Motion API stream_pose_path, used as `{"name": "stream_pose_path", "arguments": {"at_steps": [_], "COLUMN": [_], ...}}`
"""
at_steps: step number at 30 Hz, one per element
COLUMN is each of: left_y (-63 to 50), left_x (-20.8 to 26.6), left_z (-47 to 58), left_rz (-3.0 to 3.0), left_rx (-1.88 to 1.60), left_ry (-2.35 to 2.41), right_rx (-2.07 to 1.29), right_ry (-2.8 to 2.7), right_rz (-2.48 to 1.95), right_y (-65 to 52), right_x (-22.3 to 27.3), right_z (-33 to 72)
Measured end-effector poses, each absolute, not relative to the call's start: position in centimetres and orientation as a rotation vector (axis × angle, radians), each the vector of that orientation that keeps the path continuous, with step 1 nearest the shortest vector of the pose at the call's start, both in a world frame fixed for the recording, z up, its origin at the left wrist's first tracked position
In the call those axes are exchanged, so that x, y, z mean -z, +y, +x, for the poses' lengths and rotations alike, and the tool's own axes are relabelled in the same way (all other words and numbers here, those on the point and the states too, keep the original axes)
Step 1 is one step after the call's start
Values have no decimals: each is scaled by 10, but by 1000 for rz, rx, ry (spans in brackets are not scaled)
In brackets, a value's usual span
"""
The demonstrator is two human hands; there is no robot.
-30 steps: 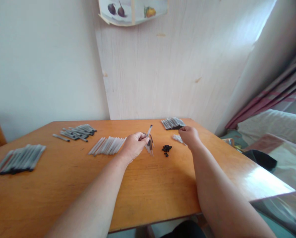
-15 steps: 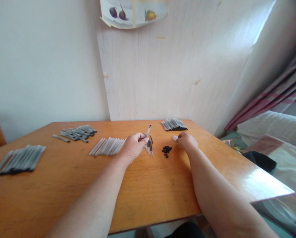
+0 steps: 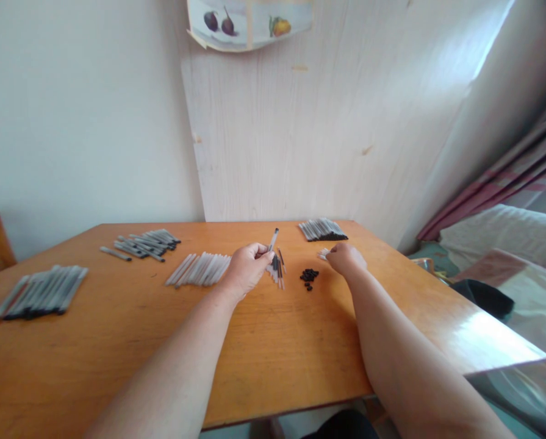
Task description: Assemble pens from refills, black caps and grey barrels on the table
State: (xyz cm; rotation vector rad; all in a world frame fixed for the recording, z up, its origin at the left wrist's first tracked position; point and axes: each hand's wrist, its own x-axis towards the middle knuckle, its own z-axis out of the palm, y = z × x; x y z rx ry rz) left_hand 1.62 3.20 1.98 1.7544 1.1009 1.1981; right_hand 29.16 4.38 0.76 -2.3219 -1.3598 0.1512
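My left hand (image 3: 249,267) is closed around a pen (image 3: 273,239), a clear barrel with a dark end pointing up and away. Just past those fingers lie thin dark-and-pale pen refills (image 3: 279,268). A row of whitish pen barrels (image 3: 204,269) extends to the left, partly behind the hand. My right hand (image 3: 347,259) rests with fingers pinched together over some small white pieces (image 3: 323,253); its fingertips are largely hidden, so whatever is between them cannot be made out. Between the hands sits a little heap of small black plugs (image 3: 308,275).
Pens with black ends lie in groups on the wooden table (image 3: 254,353): a back-right bundle (image 3: 323,229), a loose back-left pile (image 3: 147,244) and a front-left row (image 3: 44,292). A wall stands behind the table. Beyond the right edge is a black container (image 3: 483,297).
The view has shifted slightly. My right hand stays over the white pieces with only slight movement, and my left hand keeps holding the pen in nearly the same place.
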Motion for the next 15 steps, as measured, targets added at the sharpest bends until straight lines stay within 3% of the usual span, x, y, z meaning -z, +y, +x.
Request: {"name": "stream_pose_path", "arguments": {"at_steps": [3, 9, 15], "left_y": [34, 41, 38], "left_x": [-21, -20, -29], "left_z": [15, 8, 9], "left_rz": [1699, 1553, 1332], "left_rx": [-1276, -1438, -1534], "left_ry": [1088, 1079, 1001], "right_rx": [-249, -838, -1131], "right_ry": [-1368, -1279, -1382], "right_rz": [-2064, -1394, -1231], "right_y": [42, 27, 12], "right_x": [-12, -24, -33], "right_z": [285, 256, 224]}}
